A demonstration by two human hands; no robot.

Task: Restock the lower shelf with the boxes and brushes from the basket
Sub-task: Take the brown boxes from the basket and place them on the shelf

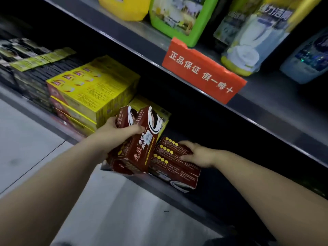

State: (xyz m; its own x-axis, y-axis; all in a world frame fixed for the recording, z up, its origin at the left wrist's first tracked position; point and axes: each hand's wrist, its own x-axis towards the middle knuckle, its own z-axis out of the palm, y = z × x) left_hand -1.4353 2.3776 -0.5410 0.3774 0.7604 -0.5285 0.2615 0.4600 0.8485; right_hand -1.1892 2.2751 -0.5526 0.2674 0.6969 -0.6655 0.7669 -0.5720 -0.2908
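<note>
My left hand (113,132) grips two dark red boxes (136,139) side by side, tilted, at the front edge of the lower shelf (204,208). Right beside them, a low stack of the same dark red boxes (170,162) lies flat on that shelf. My right hand (198,155) rests on top of this stack, fingers spread over the upper box. The basket and the brushes are out of view.
Stacked yellow boxes (94,93) fill the shelf left of the red ones, with dark packs (33,68) further left. The upper shelf holds cleaning bottles (248,36) and a red price sign (202,70). Grey floor (32,139) lies below.
</note>
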